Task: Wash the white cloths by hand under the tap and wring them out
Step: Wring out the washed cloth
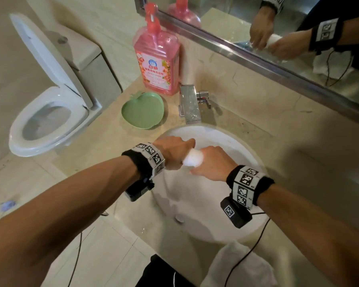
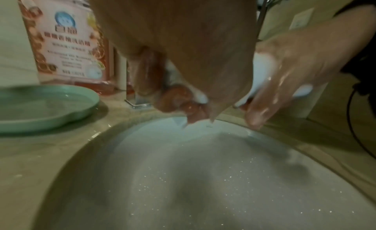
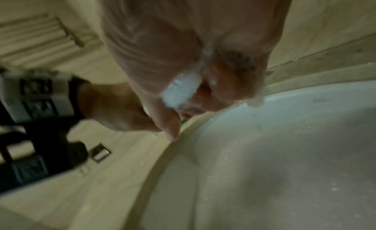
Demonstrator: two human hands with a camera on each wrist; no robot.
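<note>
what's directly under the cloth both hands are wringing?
The white sink basin, wet and speckled with droplets. Left hand and right hand grip the rolled cloth above it. The drain isn't visible.

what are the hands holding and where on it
A rolled white cloth, held over the sink: left hand grips one end, right hand the other.

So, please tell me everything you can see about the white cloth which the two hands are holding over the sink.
The white cloth is rolled into a short, thick bundle of soft fabric and looks wet and foamy. It is held roughly level above the round white sink basin, in front of the chrome tap. The left hand grips one end and the right hand grips the other, fingers curled round it, so only its middle shows. It touches nothing else.
</note>
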